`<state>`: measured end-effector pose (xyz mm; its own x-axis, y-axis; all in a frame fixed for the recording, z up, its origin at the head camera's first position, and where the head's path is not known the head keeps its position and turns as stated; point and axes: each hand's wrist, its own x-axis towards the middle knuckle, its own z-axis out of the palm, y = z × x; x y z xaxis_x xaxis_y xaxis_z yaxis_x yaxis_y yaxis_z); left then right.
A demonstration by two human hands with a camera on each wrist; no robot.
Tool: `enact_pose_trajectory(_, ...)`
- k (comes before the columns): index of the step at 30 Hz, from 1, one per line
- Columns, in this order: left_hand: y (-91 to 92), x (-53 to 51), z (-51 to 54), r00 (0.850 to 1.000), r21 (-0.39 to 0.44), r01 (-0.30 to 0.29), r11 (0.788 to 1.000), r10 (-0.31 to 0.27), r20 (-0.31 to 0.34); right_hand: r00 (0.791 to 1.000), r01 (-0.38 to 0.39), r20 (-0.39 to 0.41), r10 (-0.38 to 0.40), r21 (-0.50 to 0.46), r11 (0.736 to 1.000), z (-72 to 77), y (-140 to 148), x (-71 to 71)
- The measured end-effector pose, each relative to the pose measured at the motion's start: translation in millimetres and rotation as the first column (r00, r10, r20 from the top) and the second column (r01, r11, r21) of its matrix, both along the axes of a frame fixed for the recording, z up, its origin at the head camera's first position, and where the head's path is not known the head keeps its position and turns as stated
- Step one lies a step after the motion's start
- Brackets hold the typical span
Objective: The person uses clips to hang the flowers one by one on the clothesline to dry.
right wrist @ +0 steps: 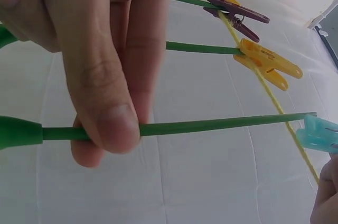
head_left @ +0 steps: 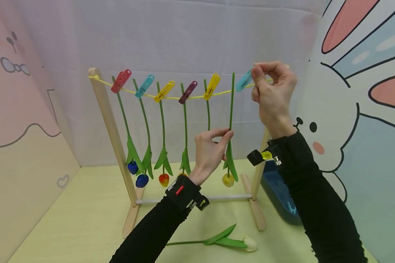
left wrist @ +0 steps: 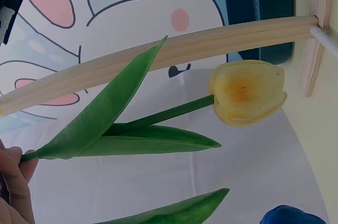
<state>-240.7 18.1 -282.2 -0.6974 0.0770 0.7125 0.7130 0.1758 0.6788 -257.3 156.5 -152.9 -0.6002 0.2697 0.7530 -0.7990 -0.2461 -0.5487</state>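
Observation:
My left hand [head_left: 210, 151] pinches the green stem of a yellow tulip [head_left: 228, 180] between thumb and forefinger. The tulip hangs head down, its bare stem rising past the yellow string [head_left: 194, 97]. My right hand [head_left: 274, 93] pinches a light blue clothespin [head_left: 243, 81] at the string, just right of the stem. In the right wrist view the clothespin [right wrist: 319, 131] is close to the stem's top end; whether it bites on the stem or string I cannot tell. The left wrist view shows the yellow bloom [left wrist: 248, 93] and its leaves close up.
Several tulips hang from the string by clothespins, such as a red one [head_left: 121, 81] and a purple one [head_left: 188, 92]. A wooden frame [head_left: 113, 135] carries the string. A white tulip [head_left: 249, 244] lies in front; a dark blue basin [head_left: 276, 186] stands at right.

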Motion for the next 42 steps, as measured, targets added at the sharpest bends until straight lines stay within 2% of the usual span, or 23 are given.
enact_pose_trajectory(5,-0.8,-1.0,0.0,1.0,-0.003,-0.009,1.0,0.009,0.011,0.999,0.038,0.015,-0.039,0.016,0.999,-0.7,-2,-1.3)
enact_pose_trajectory(11,-1.6,-1.0,1.0,1.0,-0.011,-0.028,1.0,0.028,0.01,0.998,0.011,0.059,-0.012,0.006,1.0,-2.4,-7,-0.6)
enact_pose_trajectory(19,-1.3,-2.2,2.9,0.999,-0.027,-0.036,0.999,0.036,0.001,0.994,-0.01,0.113,0.0,0.086,0.996,-4.3,-8,1.6)
enact_pose_trajectory(23,-2.3,-1.9,3.0,0.999,-0.031,-0.036,0.999,0.036,0.012,0.995,0.011,0.101,-0.028,0.166,0.986,-6.8,-3,1.5)
enact_pose_trajectory(26,-3.6,-1.3,0.8,0.999,-0.04,-0.039,0.998,0.04,0.01,0.994,0.065,0.071,-0.085,0.245,0.967,-9.5,1,1.3)
enact_pose_trajectory(30,-8.2,6.2,-9.1,0.996,-0.09,-0.063,0.994,0.058,-0.062,0.984,0.174,-0.028,-0.174,0.32,0.931,-18.0,10,6.2)
enact_pose_trajectory(33,-15.3,19.0,-23.0,0.986,-0.158,-0.104,0.982,0.08,-0.148,0.958,0.282,-0.144,-0.246,0.337,0.898,-32.8,22,15.0)
enact_pose_trajectory(36,-27.6,34.7,-40.7,0.987,-0.236,-0.102,0.966,0.068,-0.148,0.912,0.387,-0.266,-0.312,0.313,0.867,-54.6,44,20.6)
enact_pose_trajectory(38,-38.9,43.2,-53.1,0.996,-0.293,-0.067,0.954,0.046,-0.076,0.873,0.461,-0.314,-0.373,0.281,0.842,-71.0,63,18.7)
enact_pose_trajectory(39,-45.2,46.6,-59.7,0.999,-0.321,-0.033,0.947,0.028,-0.019,0.849,0.505,-0.33,-0.413,0.274,0.818,-78.7,75,16.0)
enact_pose_trajectory(41,-58.4,50.8,-74.4,0.995,-0.398,0.036,0.917,0.005,0.101,0.806,0.585,-0.318,-0.5,0.298,0.754,-94.4,100,9.3)
enact_pose_trajectory(42,-65.0,52.0,-82.2,0.986,-0.436,0.072,0.897,0.001,0.166,0.782,0.624,-0.294,-0.55,0.34,0.704,-102.4,113,5.8)
